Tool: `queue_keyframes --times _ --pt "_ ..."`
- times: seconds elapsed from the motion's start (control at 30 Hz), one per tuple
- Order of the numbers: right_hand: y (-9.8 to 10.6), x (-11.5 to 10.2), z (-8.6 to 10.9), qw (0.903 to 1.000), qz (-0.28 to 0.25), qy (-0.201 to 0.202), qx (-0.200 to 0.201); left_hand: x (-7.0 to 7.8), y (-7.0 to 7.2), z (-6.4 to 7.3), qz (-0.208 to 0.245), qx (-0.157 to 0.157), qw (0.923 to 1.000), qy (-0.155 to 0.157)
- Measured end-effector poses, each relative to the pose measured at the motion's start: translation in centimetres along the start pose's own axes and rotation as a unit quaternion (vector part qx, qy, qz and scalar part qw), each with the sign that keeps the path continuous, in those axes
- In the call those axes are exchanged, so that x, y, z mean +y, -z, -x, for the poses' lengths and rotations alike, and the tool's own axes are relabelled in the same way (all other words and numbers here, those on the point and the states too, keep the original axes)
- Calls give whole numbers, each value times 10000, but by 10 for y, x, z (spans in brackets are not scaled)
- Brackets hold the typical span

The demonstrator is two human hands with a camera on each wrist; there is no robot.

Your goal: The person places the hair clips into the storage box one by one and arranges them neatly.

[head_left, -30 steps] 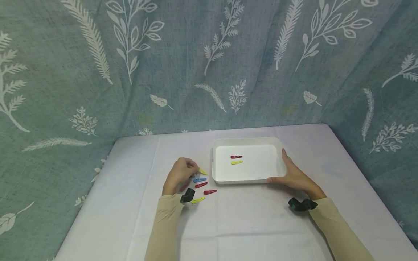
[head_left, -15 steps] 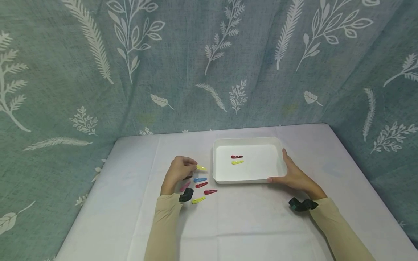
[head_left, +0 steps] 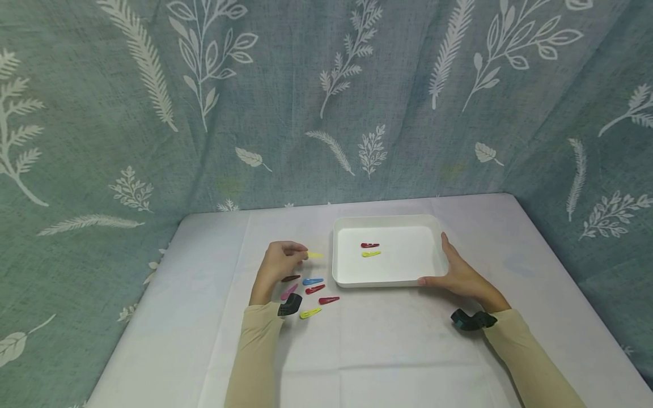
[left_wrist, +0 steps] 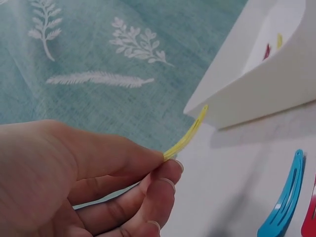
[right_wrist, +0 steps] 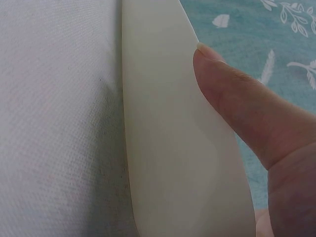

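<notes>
Between thumb and fingertips my left hand [head_left: 278, 266] pinches a yellow snap hair clip [left_wrist: 186, 137], its narrow end pointing at the near left corner of the white tray [head_left: 377, 284]. The clip is above the table, just left of the tray in the head view. My right hand [head_left: 461, 275] holds the tray at its near right corner, thumb [right_wrist: 217, 76] at the rim of the front wall and fingers along the right side. Inside the tray lie a red hair clip [head_left: 369, 245] and another yellow one [head_left: 370, 254].
Loose on the white tablecloth [head_left: 408, 351] below the left hand are a blue clip [head_left: 313, 281], two red clips, a yellow clip [head_left: 310, 313], a pink clip [head_left: 289, 292] and a dark one [head_left: 291, 278]. A leaf-patterned curtain [head_left: 285, 113] hangs behind the table.
My left hand has lifted the yellow hair clip up and slightly away from the others, uncovering the dark and pink clips. The right hand and tray stay where they were.
</notes>
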State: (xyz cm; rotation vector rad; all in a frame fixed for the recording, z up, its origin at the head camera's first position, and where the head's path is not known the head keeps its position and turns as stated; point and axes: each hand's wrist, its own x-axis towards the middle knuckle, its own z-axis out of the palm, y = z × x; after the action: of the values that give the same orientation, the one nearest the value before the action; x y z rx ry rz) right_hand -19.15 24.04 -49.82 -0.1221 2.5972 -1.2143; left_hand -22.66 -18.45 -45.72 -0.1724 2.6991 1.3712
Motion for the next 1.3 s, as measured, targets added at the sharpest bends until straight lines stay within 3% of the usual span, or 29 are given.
queue_keyframes --times 0.3,0.77,1.0,1.3 --pt "0 -2 2 10000 -28 23 -14 3 -3 0 497 -4 9988 27" --pt "-1 -6 3 10000 -47 -13 -27 11 -12 6 861 76 9962 50" --pt "-2 -3 0 10000 -55 -41 0 21 -21 5 995 2 9949 167" --pt "0 -2 0 10000 -44 -4 37 35 -32 3 1098 -123 9939 22"
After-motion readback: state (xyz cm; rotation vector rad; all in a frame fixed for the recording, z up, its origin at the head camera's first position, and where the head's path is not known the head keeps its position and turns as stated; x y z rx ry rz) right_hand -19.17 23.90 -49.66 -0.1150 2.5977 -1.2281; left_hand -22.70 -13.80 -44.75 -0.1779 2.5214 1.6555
